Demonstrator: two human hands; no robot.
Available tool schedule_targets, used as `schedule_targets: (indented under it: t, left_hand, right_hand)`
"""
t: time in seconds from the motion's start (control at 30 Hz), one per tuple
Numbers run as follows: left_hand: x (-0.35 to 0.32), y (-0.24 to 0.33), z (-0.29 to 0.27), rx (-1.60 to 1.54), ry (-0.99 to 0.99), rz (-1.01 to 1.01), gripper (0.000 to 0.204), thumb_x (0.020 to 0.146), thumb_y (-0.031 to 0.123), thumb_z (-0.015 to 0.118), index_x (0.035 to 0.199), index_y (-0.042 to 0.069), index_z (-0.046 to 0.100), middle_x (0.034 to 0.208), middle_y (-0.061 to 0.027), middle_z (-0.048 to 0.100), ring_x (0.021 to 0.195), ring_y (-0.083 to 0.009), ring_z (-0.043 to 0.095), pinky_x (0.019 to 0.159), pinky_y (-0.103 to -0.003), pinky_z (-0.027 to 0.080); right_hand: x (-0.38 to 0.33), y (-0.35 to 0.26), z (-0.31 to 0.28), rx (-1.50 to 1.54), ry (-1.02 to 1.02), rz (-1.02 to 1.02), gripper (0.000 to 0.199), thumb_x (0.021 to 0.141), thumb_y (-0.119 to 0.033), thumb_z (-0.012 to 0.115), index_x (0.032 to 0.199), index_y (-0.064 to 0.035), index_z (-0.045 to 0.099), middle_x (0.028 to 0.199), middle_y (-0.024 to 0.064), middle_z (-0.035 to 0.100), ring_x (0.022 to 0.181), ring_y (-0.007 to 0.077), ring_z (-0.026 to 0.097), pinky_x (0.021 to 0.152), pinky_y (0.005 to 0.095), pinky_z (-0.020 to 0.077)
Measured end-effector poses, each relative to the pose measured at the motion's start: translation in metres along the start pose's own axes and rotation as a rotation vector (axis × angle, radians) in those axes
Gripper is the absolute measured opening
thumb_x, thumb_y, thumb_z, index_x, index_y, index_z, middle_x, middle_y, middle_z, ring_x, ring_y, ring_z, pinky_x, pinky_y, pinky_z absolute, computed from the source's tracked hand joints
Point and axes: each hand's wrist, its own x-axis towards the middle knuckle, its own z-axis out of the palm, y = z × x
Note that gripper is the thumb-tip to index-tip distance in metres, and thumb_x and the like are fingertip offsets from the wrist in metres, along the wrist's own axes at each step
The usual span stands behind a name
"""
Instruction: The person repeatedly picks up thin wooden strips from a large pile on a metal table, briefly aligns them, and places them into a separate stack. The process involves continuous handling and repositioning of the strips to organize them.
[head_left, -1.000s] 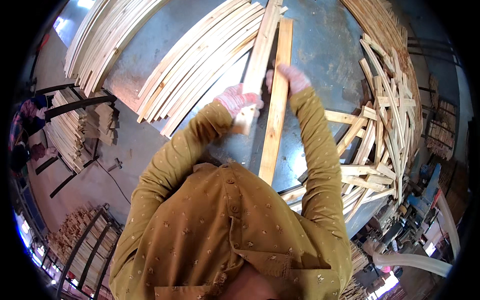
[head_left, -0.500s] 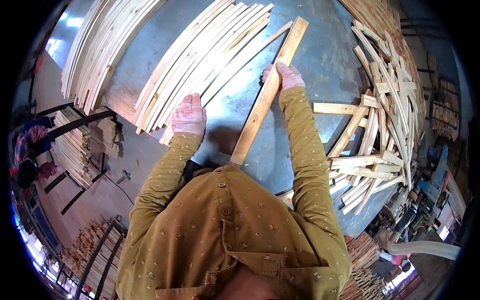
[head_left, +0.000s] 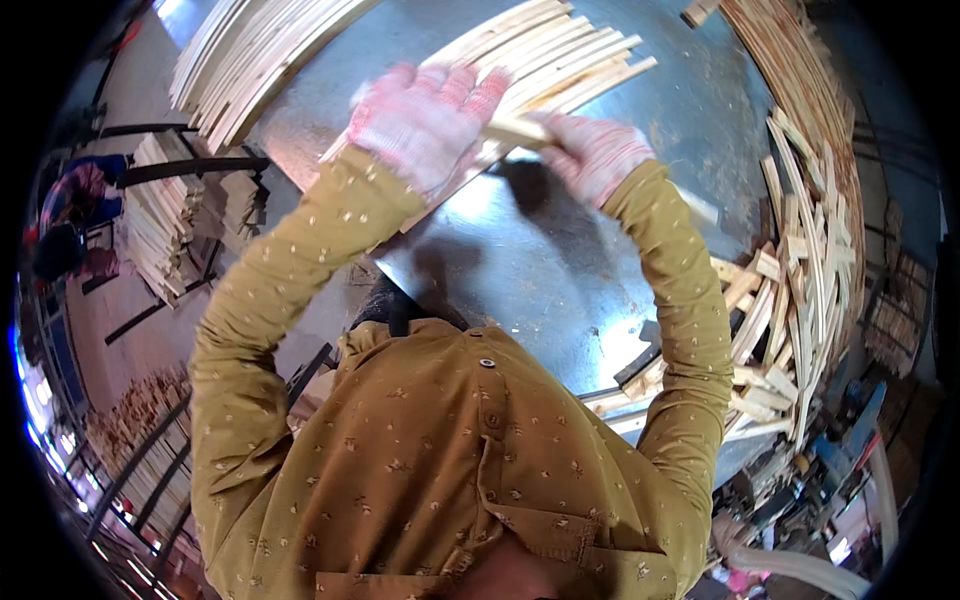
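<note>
My left hand (head_left: 425, 125), in a pinkish-white knit glove, lies over the near part of a row of pale wooden strips (head_left: 560, 50). Its fingers are stretched out and slightly apart. To its right my gloved right hand (head_left: 600, 155) is closed on a wooden strip (head_left: 518, 131). One end of that strip points toward my left fingers. A pale end shows beyond my right wrist and looks like the same piece, though blur and the hand hide the middle. The metal tabletop (head_left: 500, 260) reflects light below both hands.
Another row of strips (head_left: 270, 50) lies at the far left. A jumbled heap of offcuts (head_left: 800, 260) covers the table's right side, beside long brown strips (head_left: 790, 80). Racked wood stacks (head_left: 165, 210) stand left of the table, near another person (head_left: 75, 210). Machinery (head_left: 810, 480) sits lower right.
The wooden strip has swung from lengthwise to crosswise in my right hand. My left hand has moved forward and right over the row, its fingers now spread. My view has shifted slightly.
</note>
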Motion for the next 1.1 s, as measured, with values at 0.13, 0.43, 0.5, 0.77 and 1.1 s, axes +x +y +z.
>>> schedule_targets:
  t: [0.13, 0.43, 0.5, 0.77, 1.1]
  left_hand:
    - [-0.040, -0.053, 0.006, -0.499, -0.658, -0.548, 0.053, 0.087, 0.036, 0.071, 0.124, 0.001, 0.058, 0.102, -0.0123, 0.069, 0.096, -0.0313, 0.066, 0.087, -0.042, 0.052]
    - [-0.257, -0.009, 0.129, -1.602, 0.367, -1.340, 0.041, 0.085, 0.027, 0.079, 0.117, 0.008, 0.062, 0.100, 0.0031, 0.065, 0.086, -0.0093, 0.058, 0.082, -0.024, 0.047]
    - [-0.244, 0.011, 0.130, -1.724, 0.515, -1.400, 0.038, 0.087, 0.025, 0.077, 0.117, 0.008, 0.062, 0.100, 0.0030, 0.065, 0.087, -0.0093, 0.058, 0.082, -0.024, 0.047]
    - [-0.216, 0.016, 0.123, -1.760, 0.560, -1.480, 0.034, 0.092, 0.022, 0.073, 0.119, 0.006, 0.061, 0.098, 0.0031, 0.062, 0.087, -0.0080, 0.056, 0.080, -0.024, 0.048]
    - [-0.215, 0.020, 0.111, -1.850, 0.543, -1.410, 0.041, 0.092, 0.024, 0.073, 0.126, 0.005, 0.059, 0.101, 0.0029, 0.062, 0.088, -0.0074, 0.056, 0.079, -0.025, 0.049]
  right_hand:
    - [0.031, 0.009, 0.002, -0.096, 0.905, -0.309, 0.037, 0.090, -0.021, 0.064, 0.125, -0.0100, 0.063, 0.106, 0.0142, 0.069, 0.093, 0.0275, 0.067, 0.082, 0.0362, 0.0569]
    - [0.119, 0.229, 0.016, -0.282, 0.506, 0.539, 0.066, 0.094, -0.054, 0.054, 0.145, -0.0130, 0.048, 0.143, 0.0154, 0.053, 0.133, 0.0344, 0.049, 0.112, 0.0410, 0.0374]
    - [0.151, 0.220, 0.012, -0.302, 0.304, 0.626, 0.070, 0.094, -0.061, 0.048, 0.147, -0.0143, 0.046, 0.147, 0.0125, 0.051, 0.135, 0.0315, 0.047, 0.114, 0.0385, 0.0342]
    - [0.181, 0.177, 0.015, -0.351, 0.217, 0.818, 0.076, 0.091, -0.072, 0.040, 0.151, -0.0260, 0.039, 0.136, 0.0086, 0.062, 0.136, 0.0424, 0.042, 0.109, 0.0512, 0.0371]
    - [0.151, 0.126, -0.004, 0.097, 0.360, 0.484, 0.073, 0.089, -0.066, 0.050, 0.146, -0.0197, 0.048, 0.137, 0.0155, 0.059, 0.135, 0.0408, 0.043, 0.107, 0.0470, 0.0397]
